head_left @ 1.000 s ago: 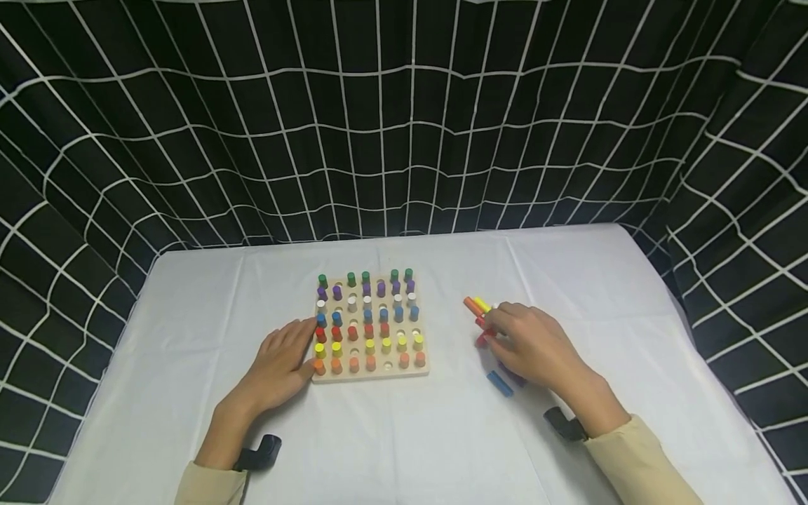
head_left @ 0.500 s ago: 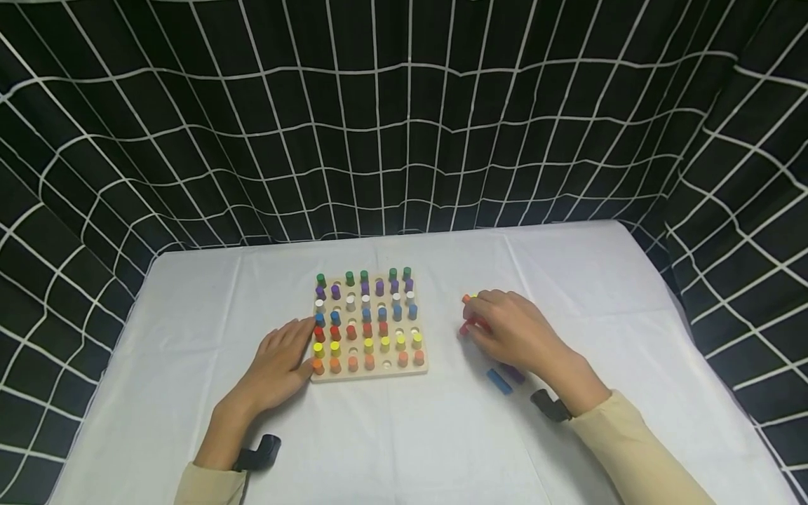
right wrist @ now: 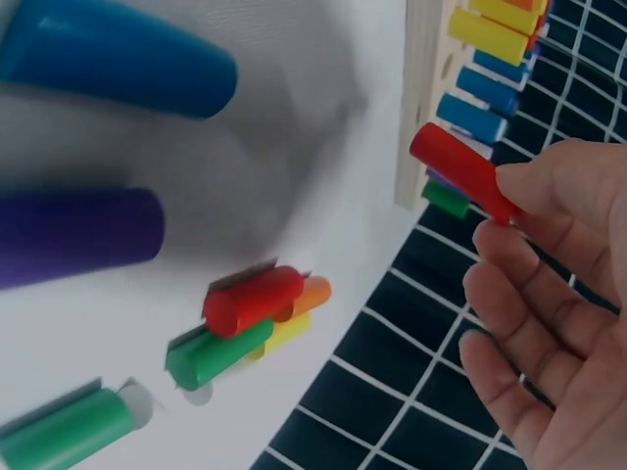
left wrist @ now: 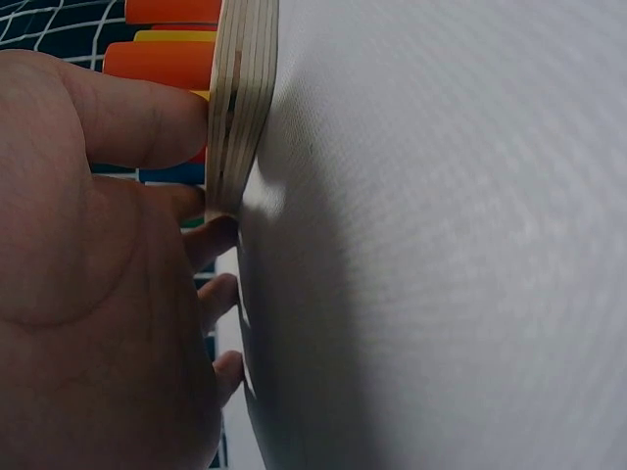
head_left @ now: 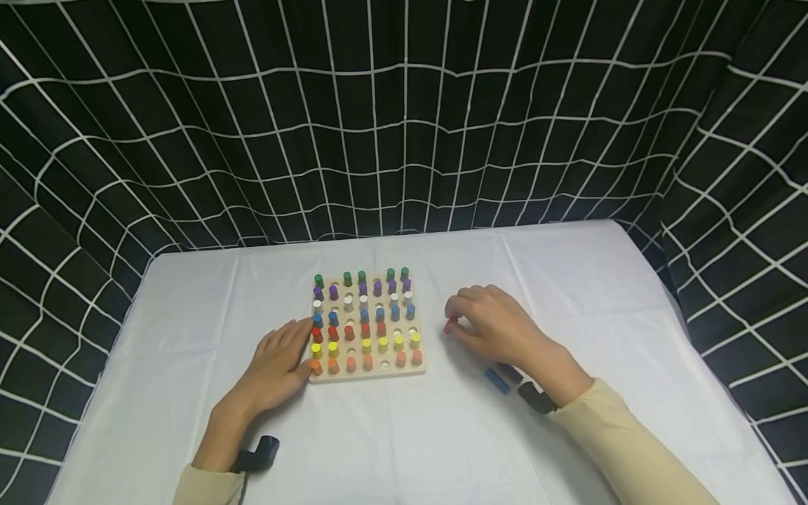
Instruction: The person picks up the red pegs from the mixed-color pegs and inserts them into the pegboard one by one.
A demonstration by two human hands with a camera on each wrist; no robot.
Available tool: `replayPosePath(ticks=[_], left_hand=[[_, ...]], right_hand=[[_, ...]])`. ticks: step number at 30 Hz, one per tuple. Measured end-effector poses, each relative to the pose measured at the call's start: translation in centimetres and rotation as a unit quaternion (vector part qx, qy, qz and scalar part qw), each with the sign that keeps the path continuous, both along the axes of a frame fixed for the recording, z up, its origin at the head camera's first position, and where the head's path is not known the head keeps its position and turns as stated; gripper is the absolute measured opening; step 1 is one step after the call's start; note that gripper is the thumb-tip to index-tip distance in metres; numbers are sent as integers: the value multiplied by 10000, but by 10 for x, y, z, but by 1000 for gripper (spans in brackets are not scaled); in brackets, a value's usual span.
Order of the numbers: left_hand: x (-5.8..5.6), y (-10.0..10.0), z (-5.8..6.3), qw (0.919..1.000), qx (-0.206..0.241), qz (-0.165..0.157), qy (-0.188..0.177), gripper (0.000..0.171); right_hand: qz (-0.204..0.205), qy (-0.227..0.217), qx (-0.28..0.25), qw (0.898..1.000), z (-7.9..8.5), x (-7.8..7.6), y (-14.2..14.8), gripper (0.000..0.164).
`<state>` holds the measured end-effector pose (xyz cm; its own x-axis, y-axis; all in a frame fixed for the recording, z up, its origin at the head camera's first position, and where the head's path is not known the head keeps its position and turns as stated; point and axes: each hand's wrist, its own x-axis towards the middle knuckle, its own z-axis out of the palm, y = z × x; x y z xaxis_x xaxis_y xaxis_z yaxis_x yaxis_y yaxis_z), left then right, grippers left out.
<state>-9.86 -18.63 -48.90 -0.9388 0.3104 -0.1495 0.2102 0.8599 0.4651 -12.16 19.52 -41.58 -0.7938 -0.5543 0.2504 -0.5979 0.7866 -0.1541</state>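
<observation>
A wooden pegboard (head_left: 372, 374) bears rows of coloured pegs, green at the back through orange at the front, with some bare holes between them. My left hand (head_left: 275, 366) rests at the board's left edge, fingers fairly straight; the left wrist view shows thumb and fingertips touching its side. Right of the board, my right hand (head_left: 499, 326) pinches a red peg (right wrist: 458, 168) between thumb and fingers, with the peg's lower end free. Beneath and behind that hand lie loose pegs: a blue peg (head_left: 497, 381) and a purple peg (head_left: 510, 372), partly under the wrist in the head view.
In the right wrist view a second red peg (right wrist: 255, 300), a green peg (right wrist: 219, 352), an orange peg (right wrist: 311, 298) and a yellow peg (right wrist: 282, 335) lie grouped. Another green peg (right wrist: 69, 431) lies apart. A black grid curtain (head_left: 391, 119) borders the white table (head_left: 429, 449).
My right hand has moved left from the loose pegs toward the board, carrying the red peg. My left hand has stayed at the board's edge.
</observation>
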Motion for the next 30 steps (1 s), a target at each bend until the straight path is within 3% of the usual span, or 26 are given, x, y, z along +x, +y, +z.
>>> replayPosePath(ticks=[19, 30], left_hand=[[0, 0, 3, 9999, 151, 30, -38, 73], [0, -2, 2, 9999, 113, 2, -68, 74]], right_hand=[[430, -168, -94, 9989, -1, -10, -31, 8], [637, -30, -47, 9980, -6, -13, -50, 7]])
